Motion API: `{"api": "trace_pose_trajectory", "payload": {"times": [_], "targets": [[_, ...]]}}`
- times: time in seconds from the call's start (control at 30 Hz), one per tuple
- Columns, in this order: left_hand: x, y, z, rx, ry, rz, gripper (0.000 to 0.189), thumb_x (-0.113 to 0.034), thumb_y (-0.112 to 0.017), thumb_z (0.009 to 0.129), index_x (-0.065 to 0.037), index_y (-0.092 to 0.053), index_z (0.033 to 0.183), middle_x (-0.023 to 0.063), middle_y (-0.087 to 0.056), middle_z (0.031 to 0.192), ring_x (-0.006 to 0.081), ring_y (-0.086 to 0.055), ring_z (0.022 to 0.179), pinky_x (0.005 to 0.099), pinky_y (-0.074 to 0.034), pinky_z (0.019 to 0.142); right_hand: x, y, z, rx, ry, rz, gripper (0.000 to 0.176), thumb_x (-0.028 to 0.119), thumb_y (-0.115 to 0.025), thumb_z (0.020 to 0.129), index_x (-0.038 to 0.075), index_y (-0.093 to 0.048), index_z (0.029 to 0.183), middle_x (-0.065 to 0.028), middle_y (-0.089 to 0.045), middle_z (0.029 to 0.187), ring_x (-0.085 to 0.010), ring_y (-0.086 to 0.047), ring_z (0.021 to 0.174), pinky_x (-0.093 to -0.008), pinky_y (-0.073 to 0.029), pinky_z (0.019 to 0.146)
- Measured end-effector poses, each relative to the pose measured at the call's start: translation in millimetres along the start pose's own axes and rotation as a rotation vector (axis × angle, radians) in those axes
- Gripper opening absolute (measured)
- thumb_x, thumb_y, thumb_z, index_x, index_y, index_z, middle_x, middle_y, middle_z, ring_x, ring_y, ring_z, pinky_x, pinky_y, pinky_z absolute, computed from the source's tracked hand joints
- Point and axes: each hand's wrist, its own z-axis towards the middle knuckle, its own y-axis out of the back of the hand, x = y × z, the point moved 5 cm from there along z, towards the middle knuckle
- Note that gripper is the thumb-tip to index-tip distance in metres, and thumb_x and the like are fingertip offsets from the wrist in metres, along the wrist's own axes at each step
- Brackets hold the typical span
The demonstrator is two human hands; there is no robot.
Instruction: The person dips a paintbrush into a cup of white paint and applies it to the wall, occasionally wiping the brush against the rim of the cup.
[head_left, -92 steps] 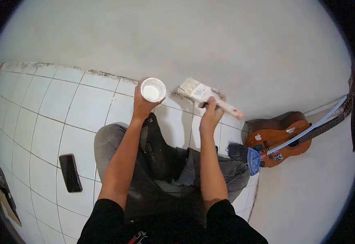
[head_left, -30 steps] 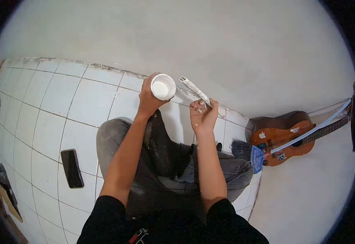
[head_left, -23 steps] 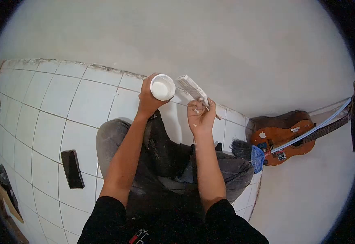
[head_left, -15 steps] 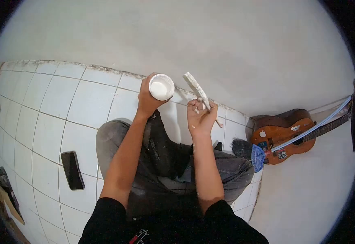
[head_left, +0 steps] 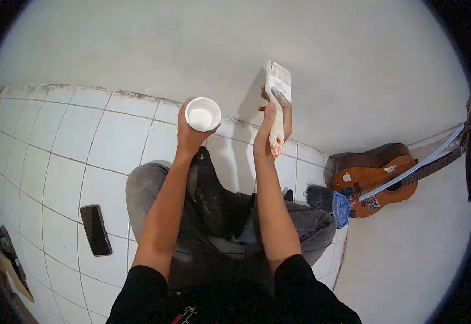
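My left hand [head_left: 190, 135] is wrapped round a small tub of white paint [head_left: 203, 114], its open top facing me and the rim smeared white. In my right hand [head_left: 272, 119] is a flat paintbrush [head_left: 277, 92], coated in white, with its bristles pointing up toward the wall and red marks near the handle's end. My thumb lies along the handle while some fingers curl behind it. The brush head overlaps the pale wall [head_left: 192, 48] in this view, with a shadow to its left.
White tiles [head_left: 118, 137] cover the floor, meeting the wall along a dirty, chipped edge. A phone [head_left: 96, 229] lies at my left. To the right, a guitar [head_left: 378, 186] leans in the corner, with a broom [head_left: 332, 202] in front of it.
My right hand has risen toward the wall and turned, so the brush now shows its broad face instead of its narrow edge. The tub has shifted slightly left.
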Motion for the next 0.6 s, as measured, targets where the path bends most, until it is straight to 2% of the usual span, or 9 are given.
{"api": "trace_pose_trajectory", "payload": {"times": [0.17, 0.3, 0.37, 0.4, 0.57, 0.6], "targets": [[2.4, -1.1, -0.8, -0.018, 0.034, -0.037, 0.088, -0.011, -0.094, 0.057, -0.005, -0.048, 0.131, 0.0131, -0.056, 0.121, 0.0322, -0.054, 0.115, 0.0419, -0.046, 0.099, -25.1, -14.2, 11.1, -0.047, 0.045, -0.024, 0.029, 0.009, -0.049, 0.097, 0.000, -0.058, 0.123, -0.0128, -0.066, 0.108, -0.0171, -0.061, 0.083, -0.0302, -0.049, 0.080], [3.6, -0.8, -1.2, -0.020, 0.051, -0.089, 0.087, -0.011, -0.094, 0.056, -0.005, -0.048, 0.130, 0.0129, -0.056, 0.120, 0.0322, -0.055, 0.114, 0.0422, -0.046, 0.098, -50.5, -17.9, -3.0, -0.010, -0.030, -0.037, 0.028, 0.007, -0.048, 0.097, -0.002, -0.058, 0.121, -0.0121, -0.067, 0.103, -0.0169, -0.061, 0.083, -0.0298, -0.049, 0.078], [1.4, -0.2, -0.5, -0.019, 0.040, -0.081, 0.087, -0.012, -0.094, 0.056, -0.005, -0.049, 0.130, 0.0129, -0.056, 0.120, 0.0322, -0.055, 0.114, 0.0424, -0.046, 0.098, -59.7, -19.0, -14.3, 0.053, -0.138, 0.027, 0.028, 0.013, -0.046, 0.101, -0.003, -0.056, 0.122, -0.0168, -0.067, 0.115, -0.0203, -0.066, 0.100, -0.0316, -0.055, 0.077], [0.7, -0.1, -0.5, -0.028, 0.030, -0.063, 0.087, -0.011, -0.094, 0.056, -0.005, -0.048, 0.130, 0.0129, -0.056, 0.120, 0.0320, -0.055, 0.114, 0.0421, -0.046, 0.098, -57.9, -19.5, -17.7, 0.028, -0.104, 0.008, 0.027, 0.012, -0.048, 0.101, -0.003, -0.057, 0.121, -0.0135, -0.067, 0.103, -0.0145, -0.060, 0.085, -0.0285, -0.049, 0.078], [1.8, 1.2, -1.7, -0.039, 0.022, -0.050, 0.087, -0.011, -0.093, 0.057, -0.005, -0.048, 0.130, 0.0127, -0.056, 0.120, 0.0313, -0.054, 0.114, 0.0413, -0.046, 0.099, -25.1, -10.6, -12.0, 0.010, -0.059, -0.013, 0.027, 0.013, -0.050, 0.101, -0.004, -0.056, 0.121, -0.0130, -0.067, 0.105, -0.0150, -0.061, 0.085, -0.0294, -0.049, 0.080], [1.6, 0.7, -2.0, -0.039, 0.020, -0.038, 0.087, -0.011, -0.093, 0.057, -0.005, -0.048, 0.130, 0.0126, -0.056, 0.120, 0.0312, -0.054, 0.114, 0.0412, -0.046, 0.099, -17.5, -10.3, -4.8, 0.003, 0.015, -0.025, 0.029, 0.015, -0.049, 0.101, -0.004, -0.056, 0.122, -0.0148, -0.067, 0.109, -0.0178, -0.063, 0.092, -0.0307, -0.051, 0.080]]}}
